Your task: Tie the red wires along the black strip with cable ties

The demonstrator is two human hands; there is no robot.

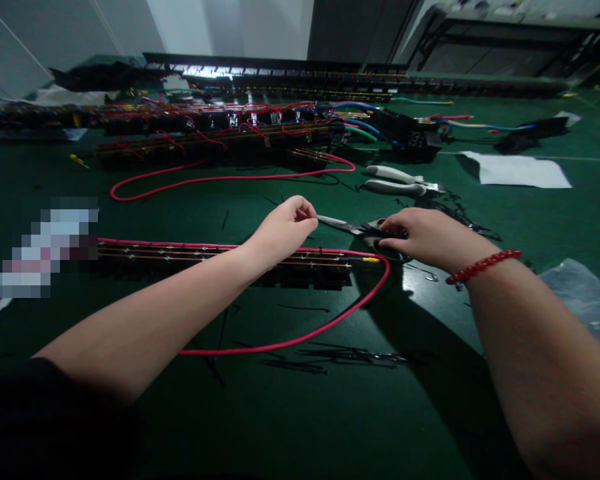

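- Your left hand (287,227) has its fingers bunched at the tip of the scissors (350,228), just beyond the right end of the dark strip (315,272); whether they pinch anything, I cannot tell.
- Your right hand (415,233) curls its fingers at the handles (black strands hide what they grip).
- A squeeze there could nick your left fingers; the red cable (330,325), looping close by, could snag your forearm.
- The green worktop (230,427) carries pliers (393,188) and loose black ties (353,355); pale walls (190,30) stand behind.
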